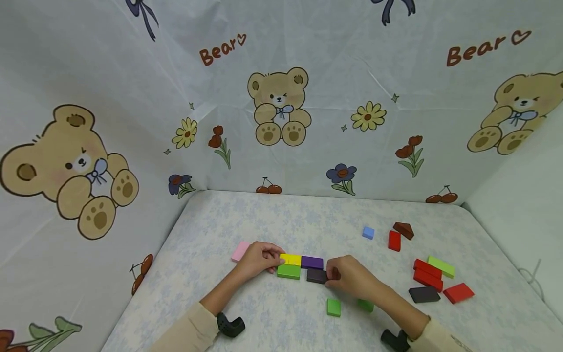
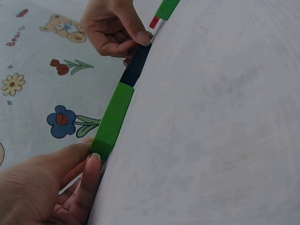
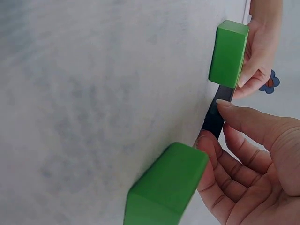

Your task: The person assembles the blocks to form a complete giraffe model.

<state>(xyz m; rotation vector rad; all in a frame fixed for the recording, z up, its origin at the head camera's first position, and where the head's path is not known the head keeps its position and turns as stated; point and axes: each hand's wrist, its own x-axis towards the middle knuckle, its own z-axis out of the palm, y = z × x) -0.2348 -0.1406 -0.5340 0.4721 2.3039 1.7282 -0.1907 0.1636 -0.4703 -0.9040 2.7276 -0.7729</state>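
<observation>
In the head view, a yellow block (image 1: 291, 259) and a purple block (image 1: 312, 263) form a row. A green block (image 1: 288, 272) lies along the yellow one's near side. My left hand (image 1: 259, 258) holds the yellow block's left end, its fingers also touching the green block's end. A black block (image 1: 316, 276) sits before the purple one, with a small gap from the green block in the head view. My right hand (image 1: 352, 276) pinches the black block's right end, thumb on its near face (image 3: 214, 117). The left wrist view hides the yellow and purple blocks.
Near my right hand lie a loose green block (image 1: 333, 307) and another green block (image 1: 365, 305), partly hidden by the forearm. A pink block (image 1: 240, 251) is behind my left hand. Farther right are red blocks (image 1: 427, 278), a black block (image 1: 424, 294) and a blue block (image 1: 368, 232).
</observation>
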